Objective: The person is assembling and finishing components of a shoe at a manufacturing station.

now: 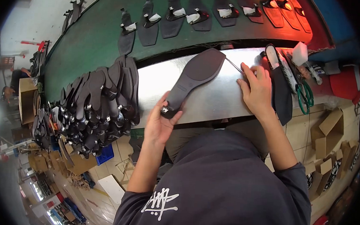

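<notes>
My left hand is closed round the heel end of a dark sandal, held with its sole up and tilted over the metal worktop. The toe points up and to the right. In my right hand is a thin metal rod-like tool, pinched by the fingers, whose tip lies at or very near the toe edge of the sole. What kind of tool it is cannot be made out. A dark sole-shaped piece lies just right of my right hand.
A heap of dark sandals sits to the left. Across the green belt runs a row of sandals with white wrapping, some under red light. Green-handled scissors, a brush and a white block lie at right; cardboard boxes stand on the floor.
</notes>
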A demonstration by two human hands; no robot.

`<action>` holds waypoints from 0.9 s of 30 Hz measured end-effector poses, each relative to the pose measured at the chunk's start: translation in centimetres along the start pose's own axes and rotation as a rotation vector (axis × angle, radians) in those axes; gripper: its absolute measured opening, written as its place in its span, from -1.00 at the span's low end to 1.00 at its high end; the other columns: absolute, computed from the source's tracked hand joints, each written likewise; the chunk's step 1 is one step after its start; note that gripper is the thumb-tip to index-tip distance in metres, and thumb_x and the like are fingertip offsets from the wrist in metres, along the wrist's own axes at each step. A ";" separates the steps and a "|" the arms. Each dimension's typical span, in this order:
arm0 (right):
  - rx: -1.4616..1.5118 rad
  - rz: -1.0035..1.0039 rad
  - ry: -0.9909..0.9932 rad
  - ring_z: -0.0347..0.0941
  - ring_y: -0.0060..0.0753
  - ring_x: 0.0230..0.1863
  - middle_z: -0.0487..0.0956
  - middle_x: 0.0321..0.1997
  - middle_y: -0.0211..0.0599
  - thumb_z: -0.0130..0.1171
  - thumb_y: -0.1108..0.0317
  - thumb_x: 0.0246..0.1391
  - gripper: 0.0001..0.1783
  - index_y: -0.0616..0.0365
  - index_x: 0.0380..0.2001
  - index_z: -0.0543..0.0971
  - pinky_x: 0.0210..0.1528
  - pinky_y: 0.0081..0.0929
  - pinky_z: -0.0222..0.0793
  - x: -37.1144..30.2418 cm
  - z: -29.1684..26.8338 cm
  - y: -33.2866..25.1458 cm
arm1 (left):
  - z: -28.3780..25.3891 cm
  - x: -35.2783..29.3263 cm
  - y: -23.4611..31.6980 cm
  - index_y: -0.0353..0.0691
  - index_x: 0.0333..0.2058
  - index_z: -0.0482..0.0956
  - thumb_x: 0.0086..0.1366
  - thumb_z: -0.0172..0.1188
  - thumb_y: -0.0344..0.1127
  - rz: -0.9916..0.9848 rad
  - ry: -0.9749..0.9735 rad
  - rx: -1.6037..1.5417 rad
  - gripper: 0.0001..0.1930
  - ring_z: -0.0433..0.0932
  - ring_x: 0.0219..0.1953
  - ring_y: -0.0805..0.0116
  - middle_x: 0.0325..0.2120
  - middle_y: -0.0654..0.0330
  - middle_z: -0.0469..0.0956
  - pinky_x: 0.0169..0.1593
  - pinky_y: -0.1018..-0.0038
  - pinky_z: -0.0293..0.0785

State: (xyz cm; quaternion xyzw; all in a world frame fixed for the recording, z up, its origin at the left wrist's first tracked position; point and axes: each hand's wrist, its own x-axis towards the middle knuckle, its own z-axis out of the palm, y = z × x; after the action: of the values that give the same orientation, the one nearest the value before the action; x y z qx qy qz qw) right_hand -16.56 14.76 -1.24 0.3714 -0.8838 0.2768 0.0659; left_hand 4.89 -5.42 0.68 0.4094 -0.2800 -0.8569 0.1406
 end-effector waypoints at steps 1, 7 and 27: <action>0.005 -0.010 -0.003 0.45 -0.08 -0.18 0.53 -0.27 -0.15 0.09 0.49 0.09 -0.73 0.19 -0.11 0.58 -0.08 -0.26 0.35 -0.1 0.1 0.4 | -0.3 0.2 -0.4 -0.25 0.14 0.36 0.30 0.08 -0.30 0.008 0.006 -0.006 -0.56 0.58 -0.07 0.16 -0.03 0.05 0.50 -0.13 0.39 0.64; 0.586 0.192 0.064 0.41 -0.44 -0.42 0.48 -0.41 -0.29 -0.04 0.55 0.17 -0.77 0.25 -0.13 0.51 -0.32 -0.50 0.34 -1.3 -1.7 -1.6 | 0.5 0.9 -1.4 -0.21 0.00 0.44 0.28 0.15 -0.20 -0.300 0.035 -0.333 -0.65 0.59 -0.10 0.18 -0.06 0.06 0.54 -0.30 0.53 0.59; 1.227 0.366 -0.517 0.34 -0.68 -0.43 0.52 -0.47 -0.41 0.01 0.48 0.24 -0.70 0.37 0.00 0.51 -0.39 -0.63 0.31 -5.1 -0.2 -6.6 | 3.9 0.1 -3.9 -0.04 -0.28 0.49 0.27 0.19 -0.15 -0.312 -0.034 -0.276 -0.85 0.45 -0.47 0.57 -0.42 0.40 0.54 -0.64 0.62 0.17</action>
State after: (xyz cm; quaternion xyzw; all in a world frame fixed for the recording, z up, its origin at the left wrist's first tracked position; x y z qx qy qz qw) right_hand -8.30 14.25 0.18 0.2404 -0.6031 0.6362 -0.4169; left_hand 1.73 -0.94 0.26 0.4101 -0.0956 -0.9053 0.0561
